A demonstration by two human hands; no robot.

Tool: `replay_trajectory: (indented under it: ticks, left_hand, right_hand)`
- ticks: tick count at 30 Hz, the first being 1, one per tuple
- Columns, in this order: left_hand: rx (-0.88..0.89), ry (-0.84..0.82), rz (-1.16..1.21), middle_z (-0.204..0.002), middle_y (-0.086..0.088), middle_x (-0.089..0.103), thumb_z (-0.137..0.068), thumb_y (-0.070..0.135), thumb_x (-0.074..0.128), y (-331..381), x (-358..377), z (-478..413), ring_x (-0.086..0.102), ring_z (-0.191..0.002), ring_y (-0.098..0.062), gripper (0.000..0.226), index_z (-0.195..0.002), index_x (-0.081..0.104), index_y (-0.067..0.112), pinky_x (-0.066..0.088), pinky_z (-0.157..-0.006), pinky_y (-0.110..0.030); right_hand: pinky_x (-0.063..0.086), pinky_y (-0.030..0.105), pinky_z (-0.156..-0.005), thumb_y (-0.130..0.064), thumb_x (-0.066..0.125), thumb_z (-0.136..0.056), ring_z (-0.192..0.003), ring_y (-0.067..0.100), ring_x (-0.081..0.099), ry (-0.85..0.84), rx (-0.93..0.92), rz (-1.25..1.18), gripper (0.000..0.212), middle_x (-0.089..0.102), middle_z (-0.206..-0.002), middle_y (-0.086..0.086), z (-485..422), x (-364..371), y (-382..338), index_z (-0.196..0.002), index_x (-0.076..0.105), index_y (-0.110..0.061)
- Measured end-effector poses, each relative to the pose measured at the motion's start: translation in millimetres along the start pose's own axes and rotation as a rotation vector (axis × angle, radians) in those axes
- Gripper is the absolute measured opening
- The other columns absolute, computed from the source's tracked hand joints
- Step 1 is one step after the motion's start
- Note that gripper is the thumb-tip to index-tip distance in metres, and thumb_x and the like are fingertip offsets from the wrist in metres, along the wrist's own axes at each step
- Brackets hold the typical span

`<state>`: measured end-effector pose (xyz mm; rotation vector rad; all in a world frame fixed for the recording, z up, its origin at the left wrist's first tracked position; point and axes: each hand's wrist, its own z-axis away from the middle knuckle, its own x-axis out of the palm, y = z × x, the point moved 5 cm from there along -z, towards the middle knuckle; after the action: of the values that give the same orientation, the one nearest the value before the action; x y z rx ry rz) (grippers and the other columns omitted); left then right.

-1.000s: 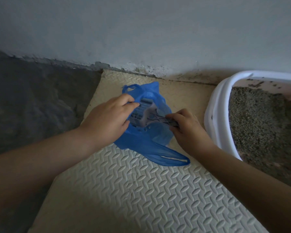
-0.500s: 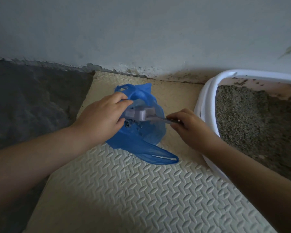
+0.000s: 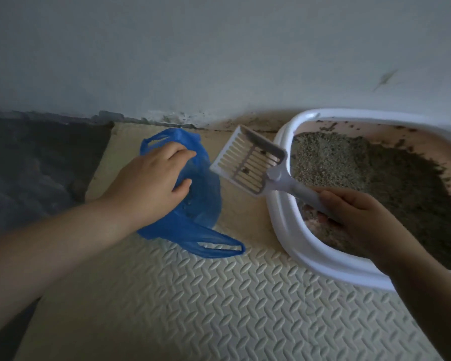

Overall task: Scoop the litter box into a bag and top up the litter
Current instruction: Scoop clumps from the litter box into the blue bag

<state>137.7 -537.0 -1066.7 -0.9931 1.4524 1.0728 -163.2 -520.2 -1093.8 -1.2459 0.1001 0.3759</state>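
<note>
Right hand (image 3: 359, 217) grips scoop (image 3: 248, 162); head points up-left toward bag (image 3: 203, 201).

Your only camera sits on your head, a wide-angle view looking forward and down, close over the mat (image 3: 193, 308) toward the wall (image 3: 219, 61), with your left hand (image 3: 151, 186) and right hand (image 3: 354, 217) close in front and the litter box (image 3: 284, 217) cropped at right.

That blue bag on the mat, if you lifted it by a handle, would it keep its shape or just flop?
Probably flop: the blue bag is thin, crumpled film, and its mouth seems open only where the left hand holds it. Its handle loop lies limp on the mat. Likely light, so a nudge could slide it.
</note>
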Motion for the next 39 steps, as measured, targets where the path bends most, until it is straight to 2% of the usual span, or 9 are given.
replay_trajectory:
  ticks: [2,6,10,15,20,23,27,31,39]
  left_hand:
    - [0.022,-0.027,0.019,-0.136,0.004,0.046,-0.09,0.032,0.054,17,5,-6,0.05,-0.118,-0.019,0.05,-0.137,0.046,0.018,0.044,-0.086,-0.034]
    - [0.086,-0.085,0.08,-0.139,0.009,0.039,-0.094,0.035,0.049,59,18,-19,0.043,-0.124,-0.012,0.05,-0.142,0.038,0.023,0.038,-0.091,-0.025]
    - [0.103,-0.147,0.162,-0.146,0.006,0.031,-0.096,0.037,0.047,103,40,-41,0.035,-0.131,-0.012,0.054,-0.145,0.033,0.021,0.032,-0.102,-0.026]
    - [0.038,-0.274,0.279,-0.16,0.002,-0.001,-0.095,0.048,0.044,141,79,-69,0.006,-0.146,-0.017,0.075,-0.152,0.007,0.017,0.015,-0.115,-0.032]
    - [-0.037,-0.359,0.357,-0.154,0.002,-0.029,-0.093,0.055,0.042,159,110,-75,-0.012,-0.145,-0.018,0.089,-0.149,-0.015,0.014,0.01,-0.118,-0.036]
    - [-0.059,-0.27,0.373,-0.154,0.0,-0.031,-0.096,0.042,0.042,163,118,-73,-0.002,-0.146,-0.024,0.084,-0.148,-0.018,0.013,0.019,-0.117,-0.037]
    - [-0.046,-0.182,0.341,-0.156,-0.007,-0.023,-0.097,0.031,0.038,165,119,-73,0.005,-0.146,-0.027,0.076,-0.15,-0.012,0.008,0.022,-0.116,-0.035]
    - [-0.026,-0.165,0.324,-0.157,-0.007,-0.022,-0.097,0.031,0.035,163,122,-74,0.006,-0.146,-0.026,0.073,-0.15,-0.01,0.008,0.022,-0.115,-0.035]
    - [-0.041,-0.147,0.318,-0.156,-0.003,-0.024,-0.097,0.029,0.032,163,121,-73,0.023,-0.142,-0.025,0.072,-0.15,-0.012,0.011,0.042,-0.103,-0.034]
  right_hand:
    - [0.043,0.031,-0.069,-0.021,0.048,-0.098,-0.068,0.017,0.053,0.102,0.068,-0.056,0.027,0.062,-0.07,0.007,6,-23,8,-0.091,0.074,-0.026]
    - [0.043,0.02,-0.054,-0.023,0.046,-0.099,-0.058,0.011,0.05,0.225,0.218,-0.178,0.024,0.059,-0.066,0.001,16,-66,30,-0.102,0.069,-0.018]
    - [0.035,0.028,-0.054,-0.026,0.044,-0.101,-0.055,0.017,0.046,0.32,0.283,0.103,0.025,0.054,-0.059,0.004,22,-106,53,-0.1,0.069,-0.026]
    - [0.034,0.028,-0.053,-0.029,0.055,-0.095,-0.06,0.018,0.049,0.216,0.253,0.457,0.012,0.065,-0.075,0.015,29,-120,60,-0.095,0.067,-0.03]
    - [0.042,0.029,-0.06,-0.039,0.067,-0.084,-0.07,0.021,0.061,0.122,0.289,0.62,0.008,0.069,-0.078,0.007,34,-141,60,-0.085,0.071,-0.032]
    - [0.04,0.03,-0.057,-0.04,0.067,-0.083,-0.066,0.026,0.06,0.058,0.326,0.665,0.01,0.07,-0.079,0.013,31,-147,61,-0.076,0.069,-0.034]
    - [0.033,0.023,-0.045,-0.028,0.061,-0.09,-0.045,0.01,0.042,-0.008,0.312,0.633,0.017,0.059,-0.057,0.006,15,-123,69,-0.077,0.072,-0.024]
    - [0.03,0.028,-0.048,-0.028,0.058,-0.091,-0.049,0.016,0.039,0.061,0.263,0.578,0.027,0.052,-0.057,0.007,-11,-96,78,-0.082,0.071,-0.006]
    - [0.021,0.024,-0.047,-0.022,0.043,-0.097,-0.048,0.015,0.03,0.109,0.205,0.512,0.029,0.041,-0.058,0.003,-81,-52,83,-0.076,0.053,-0.005]
